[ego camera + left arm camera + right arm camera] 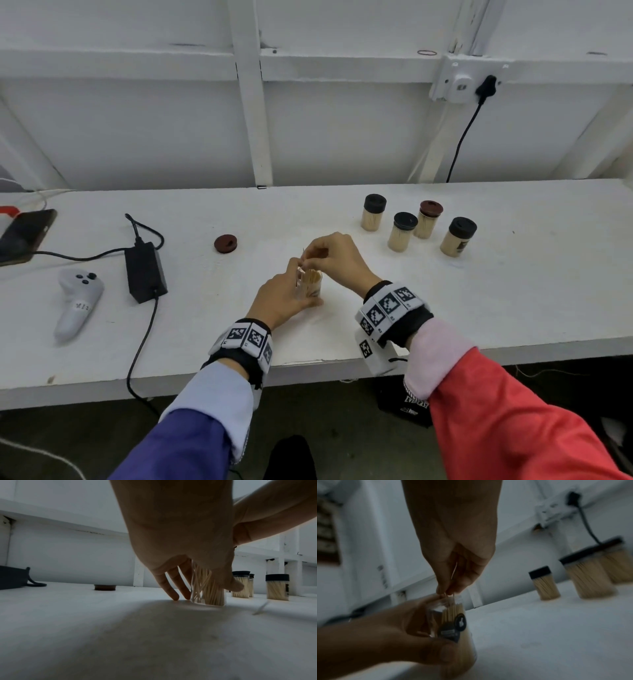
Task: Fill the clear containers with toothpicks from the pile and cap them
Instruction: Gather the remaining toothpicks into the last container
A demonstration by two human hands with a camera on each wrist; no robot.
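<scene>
Two hands meet mid-worktop (513, 291): left hand (284, 298) grips the clear container (312, 287); right hand (337, 255) pinches toothpicks (453, 569) just above its mouth.

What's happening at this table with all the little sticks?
A person is packing toothpicks into small clear containers. The left hand grips an open container standing on the white table, while the right hand pinches a few toothpicks over its mouth. Four filled, capped containers stand to the right. A loose brown cap lies to the left.
</scene>
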